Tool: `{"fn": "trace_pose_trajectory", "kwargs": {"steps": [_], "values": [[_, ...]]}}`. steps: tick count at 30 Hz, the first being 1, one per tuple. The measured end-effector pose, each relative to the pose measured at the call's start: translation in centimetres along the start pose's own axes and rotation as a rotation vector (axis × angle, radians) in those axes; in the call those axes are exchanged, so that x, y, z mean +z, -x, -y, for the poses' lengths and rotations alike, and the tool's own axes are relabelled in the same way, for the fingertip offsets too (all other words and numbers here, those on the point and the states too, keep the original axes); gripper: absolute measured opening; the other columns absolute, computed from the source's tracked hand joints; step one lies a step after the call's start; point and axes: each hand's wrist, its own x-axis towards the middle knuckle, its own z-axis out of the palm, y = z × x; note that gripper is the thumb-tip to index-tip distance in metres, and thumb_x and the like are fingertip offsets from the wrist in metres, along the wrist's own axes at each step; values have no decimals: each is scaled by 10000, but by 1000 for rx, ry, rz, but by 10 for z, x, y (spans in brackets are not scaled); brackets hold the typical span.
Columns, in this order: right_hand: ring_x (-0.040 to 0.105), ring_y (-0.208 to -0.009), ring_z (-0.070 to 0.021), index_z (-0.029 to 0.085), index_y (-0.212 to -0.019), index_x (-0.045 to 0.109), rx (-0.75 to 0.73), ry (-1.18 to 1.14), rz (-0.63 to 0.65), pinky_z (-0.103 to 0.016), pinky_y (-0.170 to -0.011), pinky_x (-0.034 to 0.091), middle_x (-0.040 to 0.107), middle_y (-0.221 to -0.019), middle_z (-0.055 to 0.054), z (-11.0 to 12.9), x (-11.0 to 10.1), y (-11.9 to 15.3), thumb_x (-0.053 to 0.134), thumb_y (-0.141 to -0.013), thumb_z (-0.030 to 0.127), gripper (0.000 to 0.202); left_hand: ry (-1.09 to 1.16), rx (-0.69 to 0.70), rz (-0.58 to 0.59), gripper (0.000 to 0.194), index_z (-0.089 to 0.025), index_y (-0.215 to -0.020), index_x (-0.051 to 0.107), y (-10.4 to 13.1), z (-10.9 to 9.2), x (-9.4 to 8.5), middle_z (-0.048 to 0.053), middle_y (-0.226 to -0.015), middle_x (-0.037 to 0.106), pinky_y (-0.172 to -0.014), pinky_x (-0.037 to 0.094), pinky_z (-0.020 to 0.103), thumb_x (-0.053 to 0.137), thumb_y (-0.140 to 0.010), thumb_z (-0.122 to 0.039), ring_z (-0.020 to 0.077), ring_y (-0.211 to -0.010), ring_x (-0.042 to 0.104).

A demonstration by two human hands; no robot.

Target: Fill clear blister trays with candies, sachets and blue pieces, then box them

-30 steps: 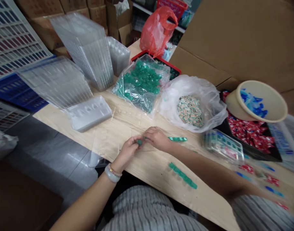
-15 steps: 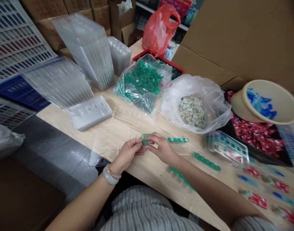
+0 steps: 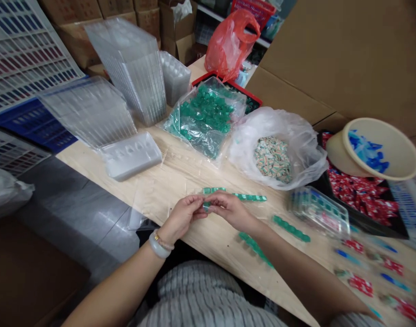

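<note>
A small green piece (image 3: 206, 206) is pinched between my left hand (image 3: 185, 215) and my right hand (image 3: 230, 208), fingertips meeting over the table's near half. Just behind them a row of green pieces (image 3: 250, 197) lies in a clear tray. Two more green rows are to the right, one (image 3: 291, 228) beyond my right forearm and one (image 3: 254, 247) beside it, partly covered by the arm. Farther back, a clear bag of green pieces (image 3: 208, 111) lies open, next to a white plastic bag (image 3: 237, 147) holding small patterned pieces (image 3: 272, 159).
Stacked clear trays (image 3: 133, 68) stand at the back left, with a shorter stack (image 3: 131, 156) in front. At right are a cream bucket (image 3: 405, 150) of blue pieces, a black tray (image 3: 400, 227) of red packets and clear cases (image 3: 319, 211). A red bag (image 3: 228, 43) stands behind.
The view has shifted slightly. Both hands remain together, and the green piece between the fingertips now sits a little lower, apart from the row behind.
</note>
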Motion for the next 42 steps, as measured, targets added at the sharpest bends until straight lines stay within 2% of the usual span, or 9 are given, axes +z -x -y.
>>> {"fn": "trace_pose_trajectory", "kwargs": {"steps": [4,8,17,22,27,31,35,39,42], "values": [[550,-753,-159,187,-918,601,-96,293,-95,-319,-674,475,583,-789,-55,4,6,-1,485,-820,232,159,-32,-27,-2,269,-104,-800,593,1,-2,-3,68,-709,647,-649,484,220,654,-684,-339,117,-661,607],[548,-834,-179,178,-939,581,-230,473,-114,-339,-732,486,586,-859,-85,2,12,-1,453,-839,227,170,-25,-62,-29,248,-123,-763,585,0,-3,-5,25,-684,606,-547,463,197,692,-628,-302,103,-627,572],[546,-770,-159,148,-888,565,-265,480,-125,-291,-695,481,572,-799,-80,0,12,-21,440,-848,223,151,-39,243,-212,179,-145,-676,527,-2,-1,-4,-43,-528,463,-475,330,180,569,-713,-316,59,-483,415],[534,-717,-134,162,-858,560,-252,407,-90,-256,-649,462,558,-753,-49,6,8,-24,453,-841,220,123,72,270,-52,157,-139,-661,510,3,-5,-4,-31,-581,460,-510,329,174,581,-727,-262,56,-532,413],[526,-684,-132,167,-789,567,-151,430,-83,-253,-625,443,551,-719,-41,-8,6,-12,448,-843,223,141,399,249,131,152,-145,-684,495,13,-35,-9,-34,-654,439,-530,359,169,627,-693,-222,49,-567,426],[540,-761,-146,163,-888,579,-136,506,-127,-265,-684,440,574,-802,-63,-21,5,-14,439,-850,238,163,102,229,20,147,-135,-675,524,14,-40,-15,-11,-653,497,-568,384,191,603,-713,-252,71,-588,466],[533,-815,-168,151,-909,603,-149,764,0,-295,-739,396,596,-854,-81,-18,5,-34,429,-857,248,206,-175,191,-189,154,-122,-682,564,2,-12,-17,28,-710,567,-672,412,244,574,-708,-273,116,-680,519],[511,-825,-185,158,-872,628,-166,948,155,-323,-748,335,604,-818,-70,-16,8,-47,477,-834,254,184,-286,255,-223,160,-135,-658,559,-9,6,-19,23,-694,571,-691,409,263,540,-709,-286,128,-683,517],[493,-860,-195,172,-923,623,-141,951,112,-335,-764,314,607,-846,-64,-23,14,-46,513,-812,257,178,-364,281,-215,176,-141,-659,557,-10,6,-22,18,-678,566,-671,403,259,524,-715,-304,129,-670,509]]}}
